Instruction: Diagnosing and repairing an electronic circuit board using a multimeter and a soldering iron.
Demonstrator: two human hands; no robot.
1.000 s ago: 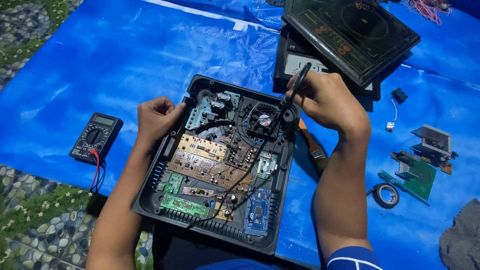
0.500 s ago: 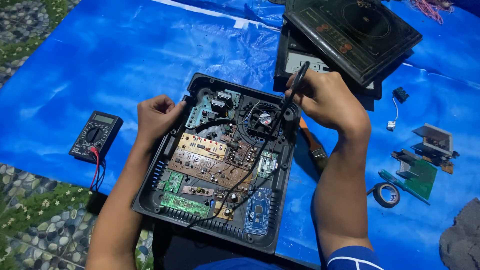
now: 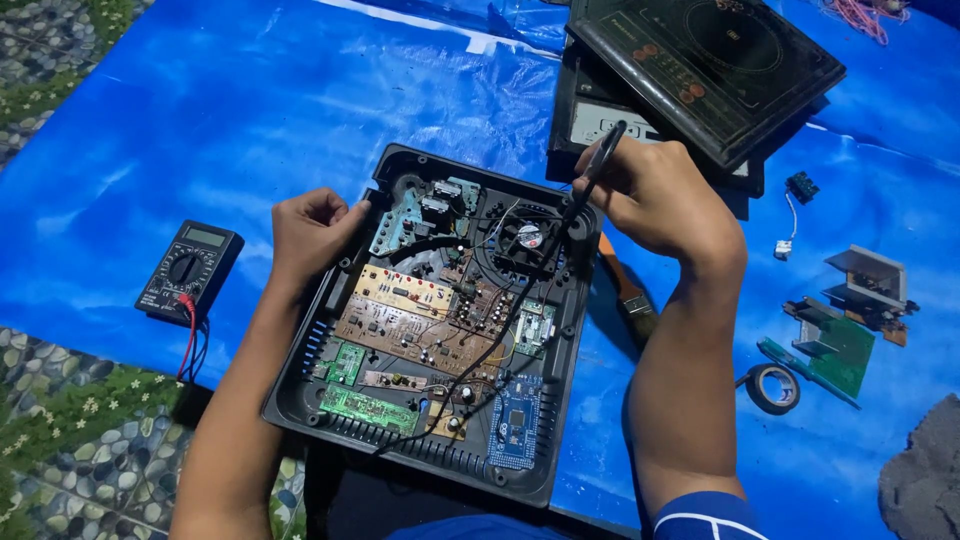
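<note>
The left hand [image 3: 310, 232] is closing its grip on the left edge of the open black case [image 3: 300, 395], which is lying on the blue tarp [image 3: 260, 110]. The right hand [image 3: 655, 195] is gripping a black screwdriver [image 3: 590, 185] with its tip down by the small fan [image 3: 528, 238] near the case's top edge. A multimeter [image 3: 188, 270] is sitting well apart on the left, with open tarp in between.

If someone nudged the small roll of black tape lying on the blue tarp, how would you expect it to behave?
The roll of black tape lies flat on the blue tarp, so a nudge would probably slide it rather than roll it. It looks small and thin, so likely light. Stood on edge, its round shape would probably let it roll.
</note>
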